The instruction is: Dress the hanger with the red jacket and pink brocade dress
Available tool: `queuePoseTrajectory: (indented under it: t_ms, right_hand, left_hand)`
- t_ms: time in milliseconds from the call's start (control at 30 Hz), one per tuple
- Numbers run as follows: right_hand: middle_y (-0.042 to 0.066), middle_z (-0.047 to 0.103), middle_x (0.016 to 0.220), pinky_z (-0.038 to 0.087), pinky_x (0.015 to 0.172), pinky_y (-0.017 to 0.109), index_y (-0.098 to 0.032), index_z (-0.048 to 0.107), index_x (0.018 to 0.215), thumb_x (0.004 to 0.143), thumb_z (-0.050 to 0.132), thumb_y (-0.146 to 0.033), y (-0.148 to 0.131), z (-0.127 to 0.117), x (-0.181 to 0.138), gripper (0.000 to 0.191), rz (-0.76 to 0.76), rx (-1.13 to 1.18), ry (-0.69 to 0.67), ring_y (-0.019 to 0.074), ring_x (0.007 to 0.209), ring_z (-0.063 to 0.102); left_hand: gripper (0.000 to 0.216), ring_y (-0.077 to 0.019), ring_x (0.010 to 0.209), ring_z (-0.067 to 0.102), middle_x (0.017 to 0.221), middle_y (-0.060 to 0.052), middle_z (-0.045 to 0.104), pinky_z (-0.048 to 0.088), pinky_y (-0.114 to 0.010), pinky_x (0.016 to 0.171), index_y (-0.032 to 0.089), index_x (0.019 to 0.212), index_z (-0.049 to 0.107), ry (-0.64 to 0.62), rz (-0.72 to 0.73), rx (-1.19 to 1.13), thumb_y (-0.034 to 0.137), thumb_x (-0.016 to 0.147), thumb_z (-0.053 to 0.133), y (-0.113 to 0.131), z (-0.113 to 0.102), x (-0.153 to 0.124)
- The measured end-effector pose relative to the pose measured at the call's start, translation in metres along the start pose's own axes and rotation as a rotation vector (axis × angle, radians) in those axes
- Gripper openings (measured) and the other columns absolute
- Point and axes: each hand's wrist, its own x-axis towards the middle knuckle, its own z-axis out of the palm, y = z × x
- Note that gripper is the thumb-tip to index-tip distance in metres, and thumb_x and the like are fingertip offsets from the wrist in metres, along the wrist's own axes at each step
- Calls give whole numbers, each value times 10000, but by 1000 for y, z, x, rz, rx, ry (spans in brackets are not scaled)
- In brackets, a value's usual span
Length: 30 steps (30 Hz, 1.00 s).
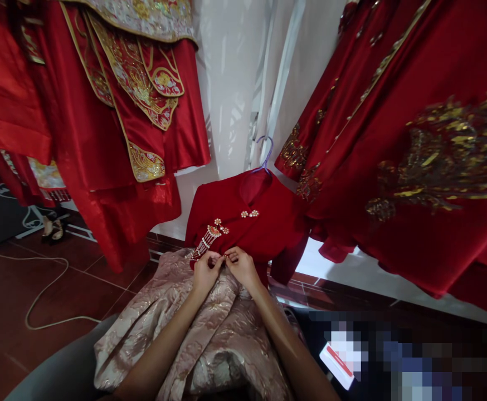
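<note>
A red velvet dress top [264, 236] with a V-shaped neck hangs in front of me on a purple hanger [264, 159]. At its waist my left hand [207, 272] and my right hand [242, 266] meet, fingertips pinched together. Between them shows a small beaded fastener [225, 257], mostly hidden by the fingers. Just above the left hand, a beaded tassel ornament [207, 239] lies across the front. A flower-shaped pearl clasp [249, 214] sits below the neck. Under my forearms spreads the shiny pinkish-gold brocade skirt [151, 326], bunched over my lap.
Red embroidered garments [139, 83] hang at the left, and a red gown [427, 145] with gold sequins hangs at the right. Behind stands a pale curtain [230, 72]. A cable [38, 295] and high-heeled shoes [52, 228] are on the tiled floor [76, 284].
</note>
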Motion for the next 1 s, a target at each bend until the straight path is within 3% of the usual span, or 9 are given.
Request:
queuePoseTrajectory:
  t_ms: [167, 333, 500, 800, 1000]
  right_hand:
    - [11, 658, 683, 523, 629, 253, -176, 622, 769, 649, 597, -205, -2, -3, 0, 126, 58, 30, 38, 131, 627, 625]
    - [17, 665, 673, 527, 616, 255, -176, 626, 752, 658, 586, -213, -2, -6, 1, 108, 70, 62, 43, 132, 610, 630]
    - [20, 674, 675, 528, 627, 257, -175, 627, 744, 665, 591, -210, -4, -8, 2, 93, 68, 80, 23, 134, 618, 638]
    - [25, 682, 711, 532, 656, 262, -170, 638, 774, 661, 603, -181, -2, -5, 2, 119, 72, 88, 10, 136, 649, 642]
    - [27, 685, 717, 531, 677, 261, -162, 640, 781, 666, 587, -155, -4, -7, 2, 127, 76, 83, -1, 135, 661, 645]
  left_hand:
    - [224, -164, 740, 632, 830, -43, 671, 472, -279, 711, 186, 926, 611, 64, 2, 42, 366, 804, 558, 7, 5, 5]
    - [144, -164, 674, 639, 769, -36, 687, 488, -283, 672, 191, 859, 651, -56, 17, 96, 266, 790, 549, 0, 6, 11]
    - [228, -178, 730, 663, 850, -67, 712, 525, -312, 695, 164, 913, 677, -98, -80, -98, 320, 768, 596, -15, 6, 9]
    - [214, -180, 763, 656, 837, -54, 704, 510, -317, 737, 190, 841, 681, -23, 22, 77, 379, 777, 604, -4, -2, 5]
    - [217, -160, 763, 663, 867, -51, 704, 527, -296, 737, 177, 888, 669, -60, 8, -29, 351, 764, 627, -2, -4, 3]
